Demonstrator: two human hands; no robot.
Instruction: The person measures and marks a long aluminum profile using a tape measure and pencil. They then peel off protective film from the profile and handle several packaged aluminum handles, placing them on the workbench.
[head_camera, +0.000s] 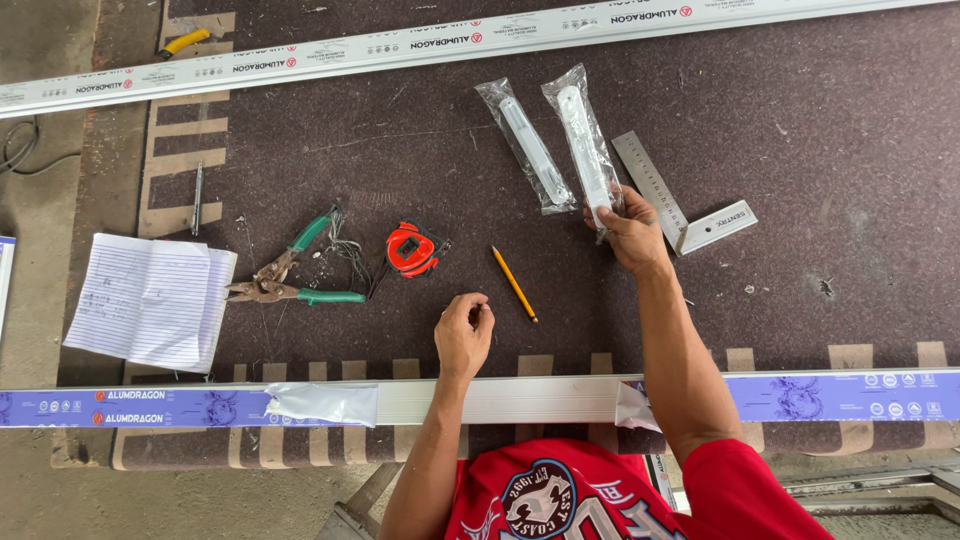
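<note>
Dark brown felt covers the bench (820, 130) under my hands. Nearest me lies a long aluminium profile in blue printed film (500, 398). Just beyond it my left hand (464, 333) rests curled in a loose fist, holding nothing. A yellow pencil (514, 283) lies between my hands. My right hand (630, 232) pinches the near end of a white handle sealed in a clear plastic bag (583, 140); a second bagged handle (530, 148) lies just left of it, a steel try square (680, 205) to the right.
</note>
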